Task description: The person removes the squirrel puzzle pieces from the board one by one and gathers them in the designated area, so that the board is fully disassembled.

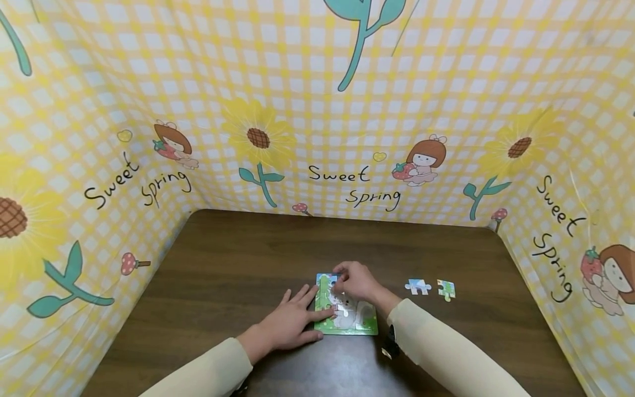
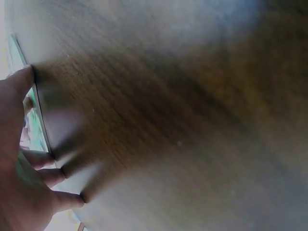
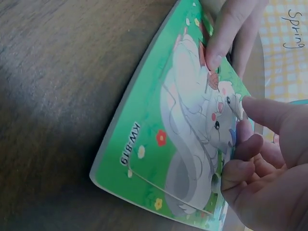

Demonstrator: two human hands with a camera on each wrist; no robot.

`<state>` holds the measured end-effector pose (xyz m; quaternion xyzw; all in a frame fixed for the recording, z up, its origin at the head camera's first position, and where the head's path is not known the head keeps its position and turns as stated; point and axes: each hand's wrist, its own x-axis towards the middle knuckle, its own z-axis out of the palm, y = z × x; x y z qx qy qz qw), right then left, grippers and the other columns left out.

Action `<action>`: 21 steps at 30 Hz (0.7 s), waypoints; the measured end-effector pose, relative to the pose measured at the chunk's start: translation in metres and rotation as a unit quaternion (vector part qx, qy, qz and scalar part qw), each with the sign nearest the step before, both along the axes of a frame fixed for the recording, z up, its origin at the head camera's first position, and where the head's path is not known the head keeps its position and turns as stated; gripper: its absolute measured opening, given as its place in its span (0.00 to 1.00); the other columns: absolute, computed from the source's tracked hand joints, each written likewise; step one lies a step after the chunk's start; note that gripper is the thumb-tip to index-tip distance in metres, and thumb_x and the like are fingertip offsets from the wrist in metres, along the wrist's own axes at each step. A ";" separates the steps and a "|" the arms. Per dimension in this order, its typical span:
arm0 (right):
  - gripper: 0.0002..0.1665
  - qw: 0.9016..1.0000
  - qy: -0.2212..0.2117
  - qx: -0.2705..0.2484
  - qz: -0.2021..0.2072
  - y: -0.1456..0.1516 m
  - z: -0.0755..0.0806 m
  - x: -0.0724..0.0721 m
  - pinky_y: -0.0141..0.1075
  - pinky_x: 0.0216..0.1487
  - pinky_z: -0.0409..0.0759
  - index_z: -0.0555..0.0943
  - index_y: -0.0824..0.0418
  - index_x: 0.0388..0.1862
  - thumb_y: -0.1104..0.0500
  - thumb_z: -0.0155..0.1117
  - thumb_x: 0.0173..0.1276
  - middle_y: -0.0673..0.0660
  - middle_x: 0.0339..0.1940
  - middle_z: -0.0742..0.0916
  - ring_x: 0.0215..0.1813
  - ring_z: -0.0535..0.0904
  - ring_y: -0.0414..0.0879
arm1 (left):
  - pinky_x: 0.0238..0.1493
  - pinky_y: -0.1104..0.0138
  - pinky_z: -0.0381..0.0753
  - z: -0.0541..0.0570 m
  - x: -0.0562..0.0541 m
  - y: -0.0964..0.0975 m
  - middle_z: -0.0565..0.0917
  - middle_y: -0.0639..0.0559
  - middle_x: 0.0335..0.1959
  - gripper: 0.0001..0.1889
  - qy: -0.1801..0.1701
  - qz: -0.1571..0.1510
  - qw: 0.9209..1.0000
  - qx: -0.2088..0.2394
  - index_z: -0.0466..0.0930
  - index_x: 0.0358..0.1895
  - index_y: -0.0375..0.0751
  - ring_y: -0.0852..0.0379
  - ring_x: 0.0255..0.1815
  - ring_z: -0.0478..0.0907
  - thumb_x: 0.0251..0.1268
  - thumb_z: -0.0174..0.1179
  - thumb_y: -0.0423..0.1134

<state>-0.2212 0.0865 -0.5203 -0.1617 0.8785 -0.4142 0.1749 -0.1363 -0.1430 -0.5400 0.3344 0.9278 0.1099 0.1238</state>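
A jigsaw puzzle board (image 1: 368,331) with a green border and a white, squirrel-like cartoon animal lies flat on the table. My left hand (image 1: 290,321) is spread at its left side; one finger and the thumb rest on the board, and other fingertips touch the table by its edge in the left wrist view. Over the upper part of the board, my right hand (image 1: 358,282) pinches a puzzle piece (image 3: 238,109) between thumb and fingers. That piece is mostly covered by the fingers and looks slightly raised at its edge. The marking "KW-819" shows on the board's border in the right wrist view.
Two loose puzzle pieces lie right of the board: a blue and white piece (image 1: 418,286) and a greener piece (image 1: 446,290). The brown wooden table (image 1: 238,248) is enclosed at the back and sides by a yellow checked cloth (image 1: 297,110).
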 end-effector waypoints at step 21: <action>0.11 0.999 0.022 0.035 0.009 0.001 -0.005 -0.008 0.37 0.33 0.79 0.88 0.57 0.48 0.60 0.72 0.68 0.49 0.31 0.87 0.31 0.80 0.42 | 0.73 0.32 0.57 -0.003 -0.005 0.001 0.50 0.44 0.85 0.38 -0.006 0.023 0.999 -0.029 0.59 0.81 0.66 0.40 0.85 0.49 0.72 0.51 0.71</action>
